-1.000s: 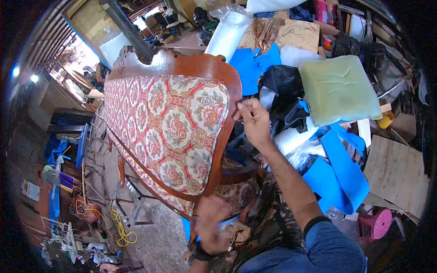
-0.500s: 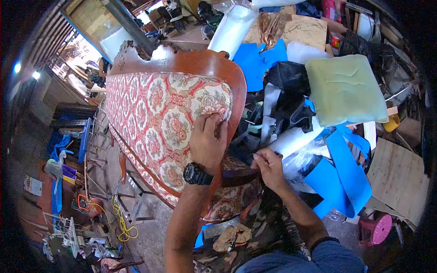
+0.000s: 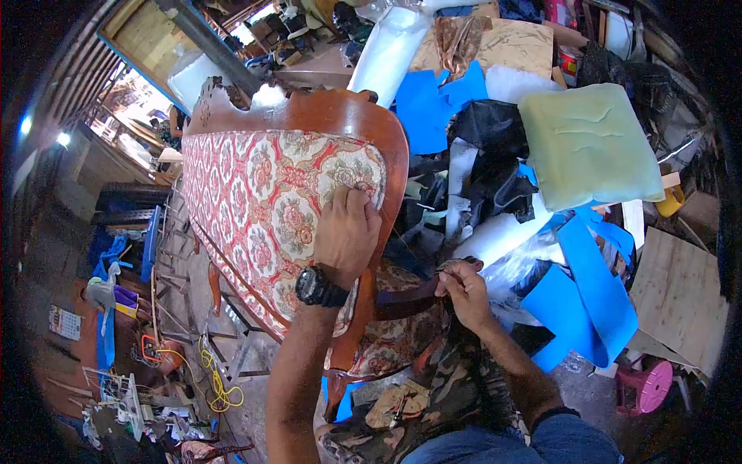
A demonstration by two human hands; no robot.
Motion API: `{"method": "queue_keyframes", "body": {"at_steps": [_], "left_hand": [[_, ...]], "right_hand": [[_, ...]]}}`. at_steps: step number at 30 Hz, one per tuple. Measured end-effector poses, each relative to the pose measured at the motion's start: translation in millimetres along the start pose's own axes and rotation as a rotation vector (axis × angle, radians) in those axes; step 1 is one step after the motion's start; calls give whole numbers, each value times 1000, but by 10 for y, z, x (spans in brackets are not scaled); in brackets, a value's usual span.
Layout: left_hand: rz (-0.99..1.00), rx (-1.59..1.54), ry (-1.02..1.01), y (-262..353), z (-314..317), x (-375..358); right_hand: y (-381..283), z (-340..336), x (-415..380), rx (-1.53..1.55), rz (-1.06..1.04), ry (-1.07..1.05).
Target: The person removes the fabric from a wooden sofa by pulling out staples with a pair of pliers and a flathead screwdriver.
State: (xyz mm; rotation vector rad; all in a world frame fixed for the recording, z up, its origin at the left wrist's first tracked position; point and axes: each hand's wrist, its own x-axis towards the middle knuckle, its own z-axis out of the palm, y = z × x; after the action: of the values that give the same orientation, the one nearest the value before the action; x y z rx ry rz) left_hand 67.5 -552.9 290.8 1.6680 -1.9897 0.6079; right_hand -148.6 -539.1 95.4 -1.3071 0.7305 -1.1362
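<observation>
While my left hand [image 3: 345, 238] curled against the floral panel [image 3: 267, 197] near its right edge, apparently bracing it, its grip was hidden. Right hand [image 3: 465, 292] pinched narrowly; I couldn't tell on what.

One left hand [image 3: 348, 238] and one right hand [image 3: 465, 290] are working by one sofa [image 3: 267, 182]. One watch [image 3: 319, 287] is circling the left wrist. Right of the right hand, one cushion [image 3: 591, 147] and one stool [image 3: 655, 387] are sitting. Far left of the left hand, two lights [image 3: 63, 139] are shining, one calendar [image 3: 65, 322] is showing.
</observation>
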Motion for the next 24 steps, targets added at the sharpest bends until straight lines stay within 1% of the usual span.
{"method": "queue_keyframes", "body": {"at_steps": [2,5,8,11,14,15,18,19,21,24], "left_hand": [[56,-23,-15,-31,-25,-10],[97,25,-61,-65,0,5],[316,96,-51,-33,-35,91],[295,-326,26,-62,55,39],[14,-382,300,-119,-44,-41],[-73,-340,256,-200,-53,-53],[63,-52,107,-253,61,-82],[63,-92,9,-223,82,-154],[66,-8,-25,-218,130,-181],[64,56,-69,-202,147,-225]], "right_hand": [[-60,10,17,39,55,-3],[-6,94,176,16,-20,-10],[-327,296,409,91,-75,68],[-639,399,752,133,-253,91],[-964,483,1025,182,-380,109],[-1023,508,1091,192,-413,107],[-1059,582,1275,78,-520,144],[-1080,583,1292,6,-501,151],[-1119,590,1288,-138,-457,179],[-1058,639,1349,-188,-532,231]]}}
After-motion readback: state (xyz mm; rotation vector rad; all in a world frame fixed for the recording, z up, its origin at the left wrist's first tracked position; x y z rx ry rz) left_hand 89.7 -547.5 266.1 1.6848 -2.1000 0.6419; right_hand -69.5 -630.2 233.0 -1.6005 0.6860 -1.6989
